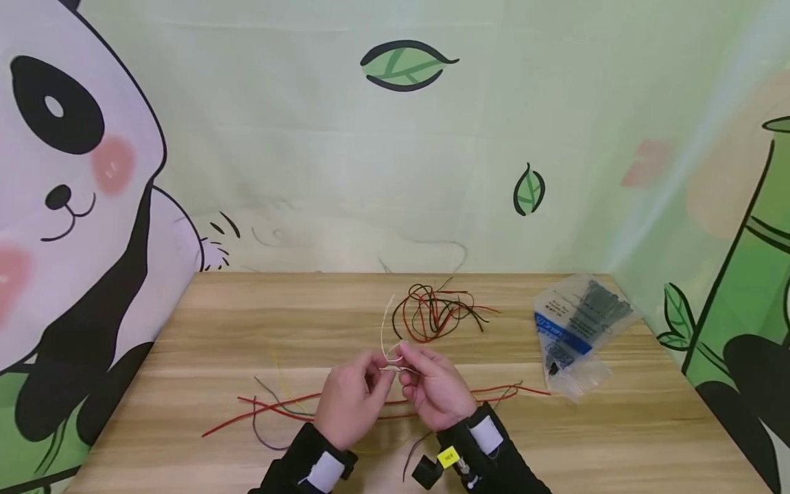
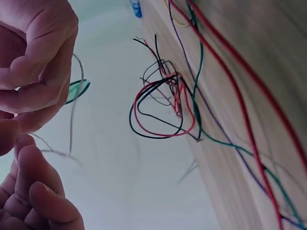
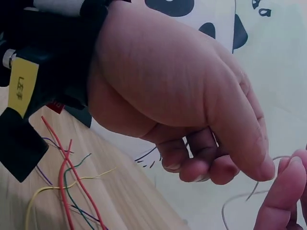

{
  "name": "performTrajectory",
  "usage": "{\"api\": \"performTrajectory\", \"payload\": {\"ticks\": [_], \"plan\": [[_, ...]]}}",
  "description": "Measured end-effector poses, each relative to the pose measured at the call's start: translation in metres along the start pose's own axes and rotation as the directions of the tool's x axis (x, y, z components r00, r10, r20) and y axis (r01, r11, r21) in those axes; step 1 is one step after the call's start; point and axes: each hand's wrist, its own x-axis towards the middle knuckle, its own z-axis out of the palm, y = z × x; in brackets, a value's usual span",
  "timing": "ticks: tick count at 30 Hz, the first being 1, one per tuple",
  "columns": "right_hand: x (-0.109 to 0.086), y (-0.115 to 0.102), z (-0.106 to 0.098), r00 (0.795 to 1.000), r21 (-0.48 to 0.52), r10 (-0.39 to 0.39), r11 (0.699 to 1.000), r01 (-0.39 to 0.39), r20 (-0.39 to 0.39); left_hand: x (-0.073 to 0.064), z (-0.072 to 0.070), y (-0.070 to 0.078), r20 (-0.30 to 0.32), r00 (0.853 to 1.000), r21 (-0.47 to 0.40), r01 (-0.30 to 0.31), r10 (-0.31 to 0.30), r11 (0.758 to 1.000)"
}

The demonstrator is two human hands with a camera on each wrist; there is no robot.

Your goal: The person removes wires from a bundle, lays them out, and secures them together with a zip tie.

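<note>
Between my two hands is a thin white wire [image 1: 382, 333], bent into a loop that rises above the fingertips in the head view. Thumb and fingers of my left hand [image 1: 353, 396] pinch one part of it. My right hand [image 1: 439, 387] grips it close by, thumb tip at the loop. Seen from the right wrist, the wire [image 3: 223, 211] curves down from the meeting fingertips, with the left hand [image 3: 177, 86] above. From the left wrist, a bent length of wire [image 2: 72, 124] stands out past the fingers. The fingers partly hide where it crosses itself.
Red wires [image 1: 265, 406] lie across the wooden table [image 1: 204, 322] under my hands, along with green, purple and yellow ones. A tangled red and black wire bundle [image 1: 432, 312] lies behind them. To the right rests a clear plastic bag [image 1: 574, 329] with a blue label and dark contents.
</note>
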Motion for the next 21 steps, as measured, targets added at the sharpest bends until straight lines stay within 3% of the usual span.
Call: {"api": "performTrajectory", "payload": {"ticks": [7,14,21], "plan": [[0.0,-0.002,0.007,0.999,-0.01,-0.033,0.999,0.032,-0.031,0.0,-0.006,0.003,-0.093,0.995,0.068,-0.032,0.038,0.997],[-0.005,0.001,0.009,0.997,0.025,0.021,0.999,-0.023,0.078,-0.001,-0.008,0.004,-0.035,0.987,0.045,-0.155,0.157,0.987],[-0.006,0.0,0.012,0.996,0.062,0.02,0.998,-0.025,0.082,0.004,-0.01,0.003,-0.033,0.985,0.053,-0.166,0.168,0.985]]}}
